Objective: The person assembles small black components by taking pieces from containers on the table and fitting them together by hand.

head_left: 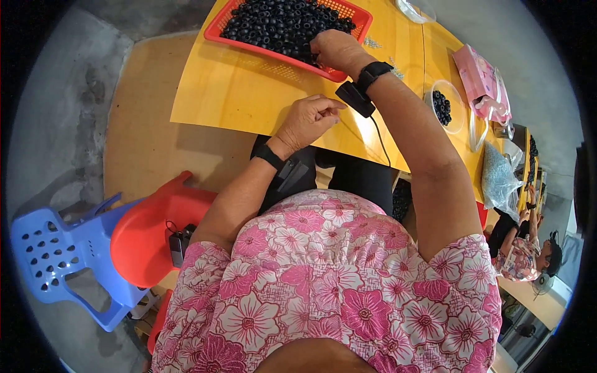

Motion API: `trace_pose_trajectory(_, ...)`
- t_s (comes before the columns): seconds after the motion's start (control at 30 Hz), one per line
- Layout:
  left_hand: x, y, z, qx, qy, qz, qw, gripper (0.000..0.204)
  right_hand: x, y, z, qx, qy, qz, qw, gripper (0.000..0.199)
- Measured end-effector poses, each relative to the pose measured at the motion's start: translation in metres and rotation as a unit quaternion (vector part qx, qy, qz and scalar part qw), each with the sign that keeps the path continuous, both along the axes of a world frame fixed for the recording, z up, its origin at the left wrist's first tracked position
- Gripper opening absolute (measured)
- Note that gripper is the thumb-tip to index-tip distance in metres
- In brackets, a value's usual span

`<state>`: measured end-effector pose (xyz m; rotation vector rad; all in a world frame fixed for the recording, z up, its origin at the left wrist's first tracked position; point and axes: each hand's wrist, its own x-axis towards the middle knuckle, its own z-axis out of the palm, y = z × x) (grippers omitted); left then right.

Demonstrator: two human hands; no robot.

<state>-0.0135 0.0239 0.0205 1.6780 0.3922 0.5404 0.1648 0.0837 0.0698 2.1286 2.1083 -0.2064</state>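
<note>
A red plastic basket [283, 55] on the yellow table is heaped with small black ring-shaped parts [273, 25]. Over its near right rim, my right hand [339, 50] reaches in with fingers curled down among the parts; its fingertips are hidden. My left hand [308, 119] hovers by the table's near edge, below the basket. Its fingers are bent, with thumb and forefinger drawn together; anything between them is too small to make out. Each wrist wears a black strap with a small black box.
On the yellow table [224, 96], small clear pieces [373, 43] lie beside the basket. To the right stand a clear tub [459, 112] of black parts, a pink bag [477, 78] and a bluish plastic bag [499, 177]. Red [146, 233] and blue chairs [81, 248] are at left; another person [525, 255] works far right.
</note>
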Motion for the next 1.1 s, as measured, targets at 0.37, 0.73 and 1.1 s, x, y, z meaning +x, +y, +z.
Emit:
trace_pose_trajectory(0.37,-0.001,-0.001,-0.003,-0.098,-0.037,0.016,0.994,0.018,-0.017,-0.125,0.017,0.134,0.717,-0.221,0.647,0.018)
trace_pose_trajectory(0.73,0.005,0.004,-0.014,-0.234,-0.048,-0.031,0.971,0.028,-0.033,-0.164,-0.016,0.158,0.696,-0.258,0.651,0.02)
trace_pose_trajectory(1.1,0.004,-0.015,-0.018,-0.388,-0.06,-0.041,0.919,0.026,-0.045,-0.168,-0.036,0.31,0.608,-0.199,0.703,0.014)
